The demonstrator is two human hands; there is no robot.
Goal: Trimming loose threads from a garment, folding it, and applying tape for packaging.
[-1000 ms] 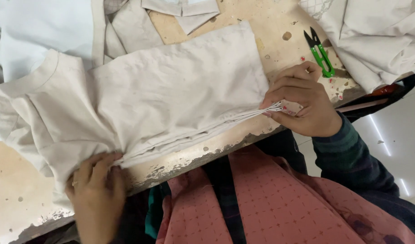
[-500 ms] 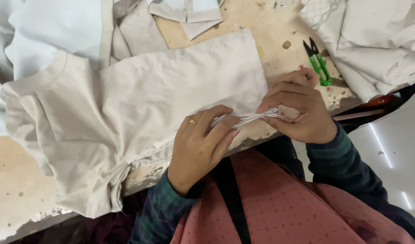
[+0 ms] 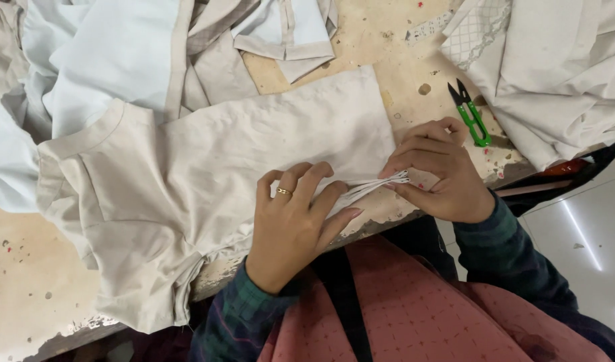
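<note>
Garment [image 3: 207, 167], beige, lies flat on the worn table [image 3: 26, 281], its lower edge hanging a little over the near rim. Left hand [image 3: 295, 224] rests palm-down on the garment near its right end, fingers slightly spread and pressed into the cloth, apparently to pin it so it cannot slide; a ring shows on one finger. Right hand [image 3: 438, 174] sits just right of the garment's right end, fingertips drawn together and pinching a gathered, thin strip of edge [image 3: 378, 186] that runs taut from under the left fingers. The two hands are close together, so the stretch of edge between them is short and held straight, which probably keeps the layers aligned. Snips [image 3: 469, 112], green-handled, lie on the table above and to the right of the garment, just beyond the right hand, blades pointing away from the person. Pale blue fabric [image 3: 113, 60] is heaped above the garment's left end, touching it. More beige cloth [image 3: 562, 67] is piled well right of the garment, past the snips.
</note>
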